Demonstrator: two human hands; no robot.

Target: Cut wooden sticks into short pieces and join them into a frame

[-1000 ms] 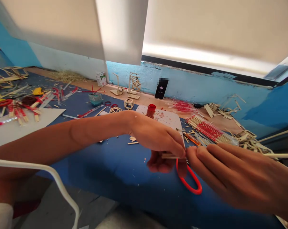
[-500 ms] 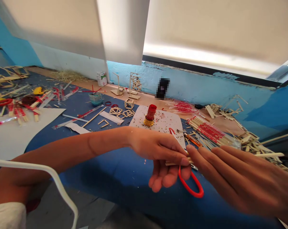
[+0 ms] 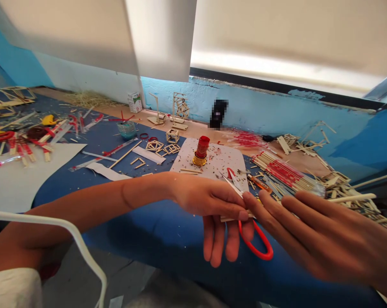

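Observation:
My left hand (image 3: 209,201) reaches across, palm turned up, pinching short wooden sticks (image 3: 227,219) between thumb and forefinger; its other fingers hang loose. From the right, my right hand (image 3: 315,231) brings its fingertips against my left thumb and the stick ends; its thumb and its grip are hidden. At the meeting fingers is a pair of scissors: a red handle loop (image 3: 264,246) hangs below them and thin metal blades (image 3: 234,184) poke out above. Which hand bears the scissors I cannot tell. A pale stick (image 3: 354,197) shows behind my right hand.
Beyond my hands, a red-topped glue container (image 3: 202,147) stands on a scrap-strewn white mat (image 3: 224,156). To the right lie bundled sticks (image 3: 280,173) and a stick pile (image 3: 337,182). Small stick frames (image 3: 155,146), paper strips (image 3: 148,155) and a glass jar (image 3: 126,130) are leftward.
More of the scissor blades now shows above my fingers. My left hand's lower fingers have straightened downward. A small stick now shows on the mat behind my left wrist; the view has shifted slightly.

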